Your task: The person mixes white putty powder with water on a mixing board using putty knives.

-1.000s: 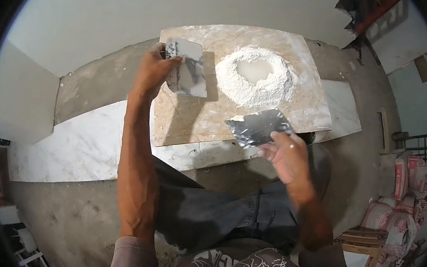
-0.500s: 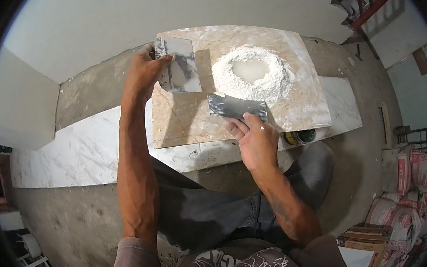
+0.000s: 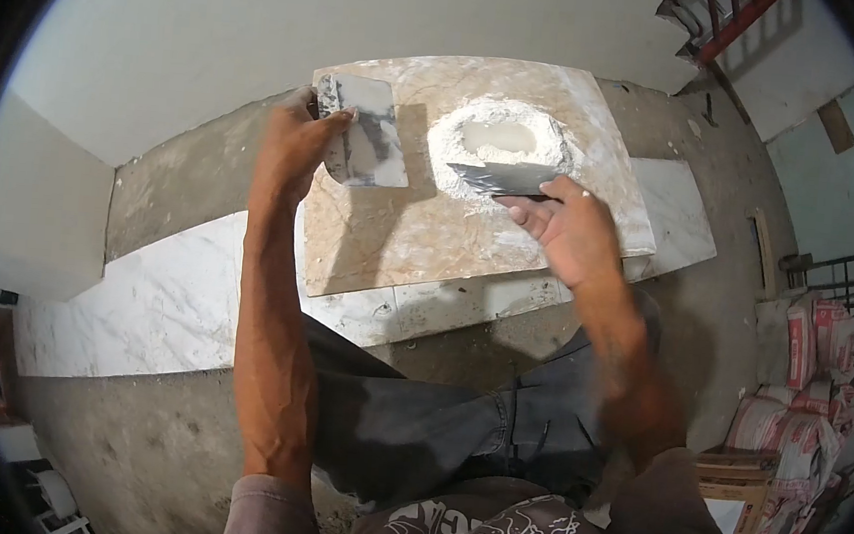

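Observation:
A ring of white powder (image 3: 447, 138) with a pool of cloudy liquid (image 3: 502, 137) at its centre lies on a beige marbled board (image 3: 469, 245). My right hand (image 3: 575, 229) grips a dark putty knife (image 3: 499, 178), a wide flat blade set against the near side of the ring, with some powder along its upper edge. To the left, my left hand (image 3: 296, 141) is closed on a second broad blade, a putty-smeared scraper (image 3: 365, 137), held over the board's left part. Its thumb lies across the blade's face.
White marbled slabs (image 3: 164, 292) lie under the board and stick out on both sides. A pale wall (image 3: 367, 11) rises behind. Red and white sacks (image 3: 785, 431) are stacked at the right, near a dark metal rack (image 3: 842, 280). Cardboard (image 3: 731, 482) leans at lower right.
My right hand has moved up and to the right, bringing the putty knife from the bare board onto the near side of the powder ring. My left hand has barely moved.

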Motion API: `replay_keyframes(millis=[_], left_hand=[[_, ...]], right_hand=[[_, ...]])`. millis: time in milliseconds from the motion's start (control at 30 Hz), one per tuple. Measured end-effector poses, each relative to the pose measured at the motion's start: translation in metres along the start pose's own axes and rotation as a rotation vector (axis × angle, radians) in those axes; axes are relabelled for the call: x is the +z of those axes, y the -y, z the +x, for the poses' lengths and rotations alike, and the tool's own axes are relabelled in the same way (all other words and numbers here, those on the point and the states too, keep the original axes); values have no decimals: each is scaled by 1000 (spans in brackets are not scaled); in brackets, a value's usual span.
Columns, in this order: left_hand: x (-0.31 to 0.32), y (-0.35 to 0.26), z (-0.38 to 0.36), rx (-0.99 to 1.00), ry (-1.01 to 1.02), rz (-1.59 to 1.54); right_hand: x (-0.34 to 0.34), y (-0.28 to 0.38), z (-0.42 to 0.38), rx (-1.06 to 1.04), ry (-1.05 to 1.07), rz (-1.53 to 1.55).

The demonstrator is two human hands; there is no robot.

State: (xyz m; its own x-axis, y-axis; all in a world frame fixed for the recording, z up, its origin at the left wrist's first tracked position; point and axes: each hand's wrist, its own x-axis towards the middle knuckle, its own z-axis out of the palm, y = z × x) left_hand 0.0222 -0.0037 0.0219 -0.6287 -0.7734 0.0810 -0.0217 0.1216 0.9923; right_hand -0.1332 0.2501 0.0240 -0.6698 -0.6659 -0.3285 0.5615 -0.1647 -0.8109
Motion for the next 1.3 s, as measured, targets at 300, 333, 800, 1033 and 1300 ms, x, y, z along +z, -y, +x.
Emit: replay_keyframes(millis=[300, 333, 800, 1033, 1300], left_hand=[[0, -2, -4, 16, -6, -41], [0, -3, -5, 17, -9, -70], [12, -45, -38, -36, -159, 160], [-4, -67, -92, -68, -243, 146], [-19, -94, -164, -133, -398, -13]], right_hand=[[2, 93, 31, 22, 24, -772], [2, 110, 39, 13, 49, -886], [82, 165, 109, -315, 517, -2307], [120, 162, 171, -638, 777, -2393], [207, 56, 173, -873, 1378, -2435]])
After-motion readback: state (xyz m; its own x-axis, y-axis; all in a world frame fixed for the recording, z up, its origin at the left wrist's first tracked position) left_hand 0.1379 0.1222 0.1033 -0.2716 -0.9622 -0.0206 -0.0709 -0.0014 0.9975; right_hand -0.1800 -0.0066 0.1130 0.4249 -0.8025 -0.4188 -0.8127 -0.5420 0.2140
